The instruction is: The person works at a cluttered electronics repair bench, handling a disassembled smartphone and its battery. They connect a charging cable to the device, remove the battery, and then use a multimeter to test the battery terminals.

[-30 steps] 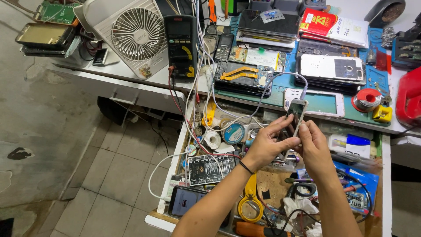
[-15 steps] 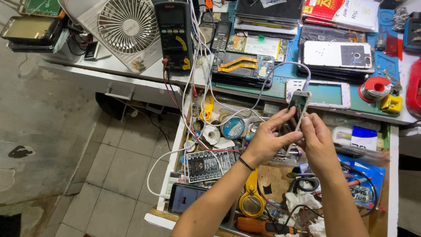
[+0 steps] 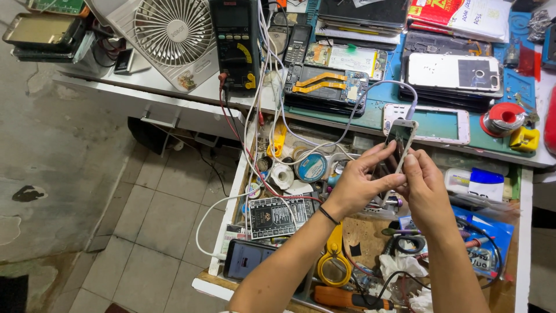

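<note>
I hold a small phone [image 3: 400, 138] upright over an open drawer [image 3: 231, 200], with a white cable [image 3: 370, 93] plugged into its top end. My left hand [image 3: 359, 186] grips the phone from the left, fingers wrapped along its edge. On the right edge of the phone my right hand [image 3: 425, 188] presses with thumb and fingertips. A dark band sits on my left wrist.
The workbench [image 3: 174, 95] above the drawer carries a white fan [image 3: 171, 32], a black multimeter [image 3: 236, 40], opened phones [image 3: 327, 87] and a solder spool [image 3: 505, 119]. The drawer holds tape rolls [image 3: 311, 167], a circuit board [image 3: 277, 217], yellow-handled pliers [image 3: 333, 261] and another phone [image 3: 246, 259]. Tiled floor lies left.
The view has shifted slightly, so the bench sits lower in frame. Both hands keep the phone in the same grip over the drawer.
</note>
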